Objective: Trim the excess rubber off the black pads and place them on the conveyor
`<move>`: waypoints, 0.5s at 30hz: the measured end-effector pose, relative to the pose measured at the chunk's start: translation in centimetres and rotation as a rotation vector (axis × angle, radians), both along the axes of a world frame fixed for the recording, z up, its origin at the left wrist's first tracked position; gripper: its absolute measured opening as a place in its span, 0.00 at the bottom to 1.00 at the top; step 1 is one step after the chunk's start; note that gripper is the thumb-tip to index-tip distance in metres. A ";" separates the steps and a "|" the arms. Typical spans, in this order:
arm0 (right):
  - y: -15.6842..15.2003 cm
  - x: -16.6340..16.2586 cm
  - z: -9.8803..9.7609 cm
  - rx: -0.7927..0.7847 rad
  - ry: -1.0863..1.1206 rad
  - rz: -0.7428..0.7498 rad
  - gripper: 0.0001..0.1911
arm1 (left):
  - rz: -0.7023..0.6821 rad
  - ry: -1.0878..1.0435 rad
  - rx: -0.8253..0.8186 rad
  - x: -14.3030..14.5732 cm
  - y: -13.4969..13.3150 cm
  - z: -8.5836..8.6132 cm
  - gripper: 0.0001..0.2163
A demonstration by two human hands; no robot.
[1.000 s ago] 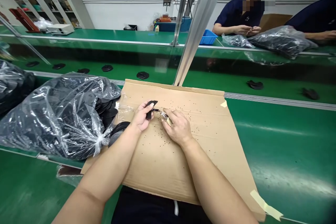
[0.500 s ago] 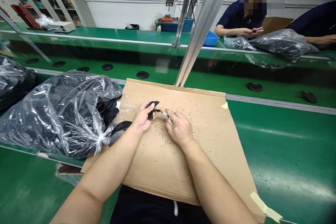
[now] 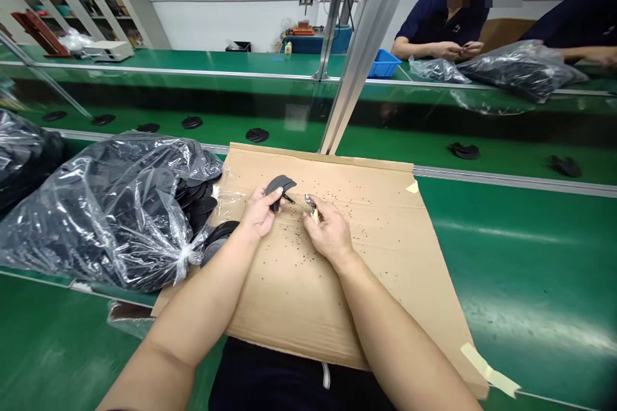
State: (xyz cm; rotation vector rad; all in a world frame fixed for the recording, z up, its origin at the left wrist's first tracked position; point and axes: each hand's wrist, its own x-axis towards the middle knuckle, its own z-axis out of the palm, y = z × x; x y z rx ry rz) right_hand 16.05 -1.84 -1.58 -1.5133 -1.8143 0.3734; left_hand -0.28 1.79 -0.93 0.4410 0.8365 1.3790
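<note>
My left hand (image 3: 261,212) is closed on a thin, curved black plastic part (image 3: 280,184), from which a narrow stem points to the right. My right hand (image 3: 329,228) grips a pair of small metal nippers (image 3: 311,203) with pale handles; their jaws stand a little apart from the black part. Both hands are above a cardboard sheet (image 3: 289,308) scattered with tiny black scraps. Left of my left hand, several similar flat black parts (image 3: 196,204) spill from the mouth of a clear plastic bag (image 3: 110,212).
A metal post (image 3: 349,70) rises at the cardboard's far edge. Beyond it a green conveyor belt (image 3: 216,131) carries several black parts. Across the belt, a co-worker's hands (image 3: 457,50) are near another filled bag (image 3: 525,70) and a blue basket (image 3: 384,64).
The nippers have drawn back to the right from the black part. My left hand has turned that part, so more of its flat face shows.
</note>
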 end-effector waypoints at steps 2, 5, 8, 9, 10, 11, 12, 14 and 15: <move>0.1 0.0 0.0 -0.007 0.013 -0.012 0.21 | 0.005 -0.052 -0.014 -0.2 0.2 -0.1 0.18; 0.0 0.0 0.1 -0.011 0.008 0.000 0.22 | -0.001 -0.097 -0.037 -0.4 0.2 -0.1 0.14; -0.1 0.0 0.3 -0.011 0.002 0.022 0.22 | -0.074 -0.100 -0.082 -0.4 0.1 0.4 0.10; -0.2 0.0 0.4 -0.013 -0.008 0.033 0.23 | -0.089 -0.101 -0.104 -0.4 0.0 0.5 0.09; -0.3 0.0 0.4 -0.014 -0.021 0.047 0.23 | -0.099 -0.100 -0.122 -0.4 0.0 0.7 0.09; -0.3 0.0 0.5 -0.015 -0.036 0.068 0.23 | -0.104 -0.097 -0.132 -0.5 -0.1 0.8 0.09; -0.4 0.0 0.5 -0.017 -0.054 0.092 0.23 | -0.106 -0.093 -0.139 -0.5 -0.1 1.0 0.10; -0.5 0.0 0.6 -0.027 -0.096 0.152 0.24 | -0.122 -0.090 -0.152 -0.6 -0.1 1.1 0.09; -0.5 -0.1 0.7 -0.038 -0.124 0.179 0.24 | -0.138 -0.092 -0.159 -0.6 -0.1 1.1 0.08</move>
